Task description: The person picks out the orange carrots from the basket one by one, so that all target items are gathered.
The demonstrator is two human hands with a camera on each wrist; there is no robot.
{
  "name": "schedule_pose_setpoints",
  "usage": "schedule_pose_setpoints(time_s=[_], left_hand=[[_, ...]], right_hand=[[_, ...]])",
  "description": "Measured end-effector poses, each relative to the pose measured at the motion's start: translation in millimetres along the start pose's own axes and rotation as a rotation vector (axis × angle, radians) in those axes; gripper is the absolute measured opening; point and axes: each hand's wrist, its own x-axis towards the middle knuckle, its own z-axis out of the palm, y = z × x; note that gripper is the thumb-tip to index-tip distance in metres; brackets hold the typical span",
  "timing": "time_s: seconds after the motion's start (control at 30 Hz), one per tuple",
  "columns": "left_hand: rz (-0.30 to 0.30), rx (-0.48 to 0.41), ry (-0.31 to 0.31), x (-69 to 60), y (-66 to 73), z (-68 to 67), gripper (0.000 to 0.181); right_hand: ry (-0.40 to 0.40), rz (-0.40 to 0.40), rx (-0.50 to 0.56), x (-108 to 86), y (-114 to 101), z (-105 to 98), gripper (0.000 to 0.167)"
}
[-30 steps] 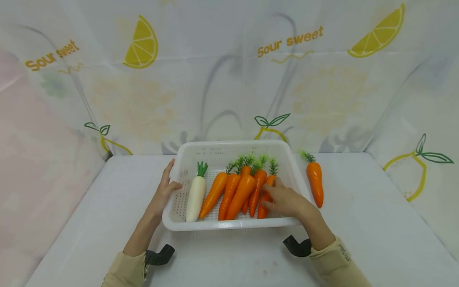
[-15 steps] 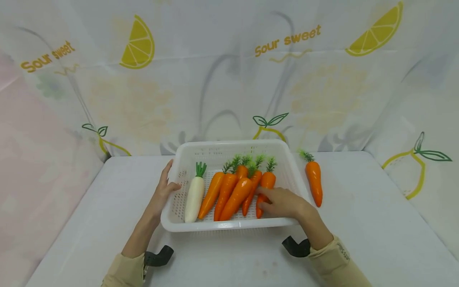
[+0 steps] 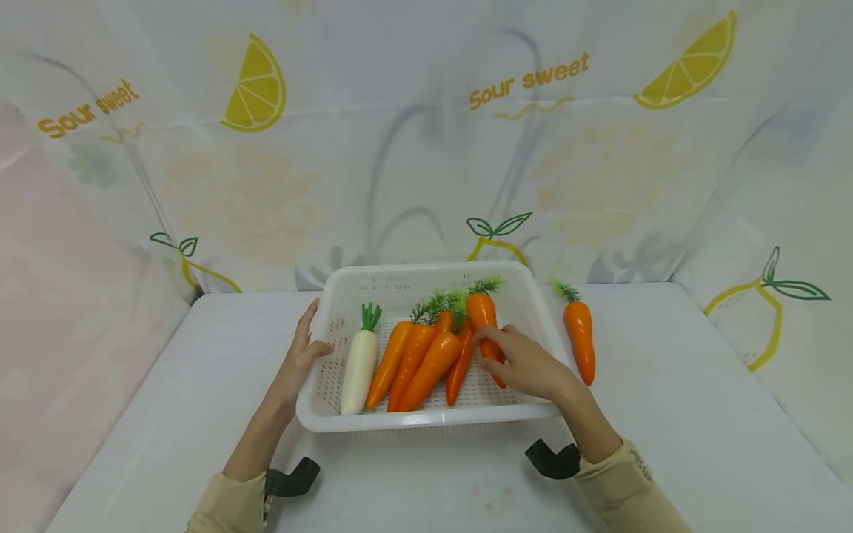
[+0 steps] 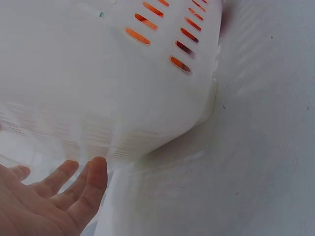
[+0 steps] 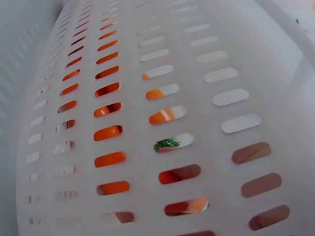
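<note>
A white plastic basket (image 3: 426, 419) holds a white radish (image 3: 360, 370) at its left and several orange carrots (image 3: 426, 370) lying in a slanted row. Inside the basket's right part, my right hand (image 3: 529, 366) pinches a carrot (image 3: 483, 311) by its lower half, leafy top pointing away. My left hand (image 3: 298, 366) rests against the basket's left wall with straight fingers; the left wrist view shows the same hand (image 4: 64, 196) beside that wall (image 4: 113, 64). In the right wrist view, the slotted wall (image 5: 187, 147) hides most of the right hand and the carrots.
Another carrot (image 3: 580, 340) lies on the white table (image 3: 666, 414), just right of the basket. A printed cloth (image 3: 400, 163) hangs behind the table. A dark curved mount (image 3: 293, 477) sits at the left wrist, and a similar dark mount (image 3: 553, 459) at the right.
My right hand has lifted the rightmost carrot and tilted it, its leafy top shifting left and away. Other carrots have shifted slightly left. The left hand stays at the basket's side.
</note>
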Motion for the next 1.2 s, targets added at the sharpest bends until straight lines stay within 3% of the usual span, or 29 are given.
schedule_pose_setpoints(time_s=[0.43,0.67,0.83,1.03,1.2], left_hand=[[-0.022,-0.001,0.010,-3.4,1.7,-1.8,0.076],[-0.023,0.002,0.016,-3.7,2.1,-2.7,0.076],[-0.007,-0.014,0.011,-1.6,1.7,-2.3,0.076],[0.005,-0.035,-0.005,-0.2,1.5,-0.2,0.076],[0.008,-0.034,-0.003,-1.0,1.4,-0.1,0.075]], right_hand=[[0.082,-0.080,0.045,2.4,-2.5,-1.7,0.029],[0.137,-0.148,0.045,3.1,-2.4,-3.5,0.039],[0.160,-0.105,0.089,1.6,-2.0,-6.5,0.054],[0.200,-0.060,0.189,-0.8,2.1,-9.8,0.087],[0.221,-0.039,0.235,-1.2,7.7,-12.3,0.092]])
